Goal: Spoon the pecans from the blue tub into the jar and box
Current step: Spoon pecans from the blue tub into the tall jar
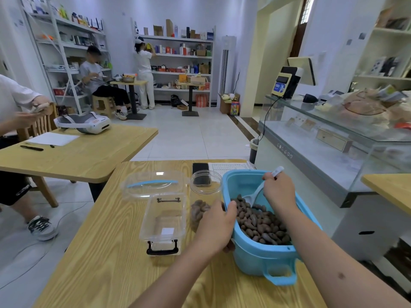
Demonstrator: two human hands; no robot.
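Gripping the near-left rim of the blue tub [264, 255], the left hand [216, 227] curls its fingers over the edge, thumb lying along the rim. The tub sits tilted at the right of the wooden bench [100, 252], its open mouth turned toward the left. Pecans [260, 223] fill its lower part. The right hand [279, 192] reaches into the tub from above, its grip wrapped round the handle of a white spoon [255, 194]; the spoon's bowl is down among the pecans, and the handle end sticks out past the knuckles toward the far right. Just left of the tub stands the clear jar [205, 192], open-topped, with a small heap of pecans visible at its bottom. Left of the jar lies the clear box [164, 221], open, with black latches at its near and far ends. Its lid [154, 184], with a blue handle, rests at the far end of the box. A dark phone [200, 168] lies on the bench beyond the jar.
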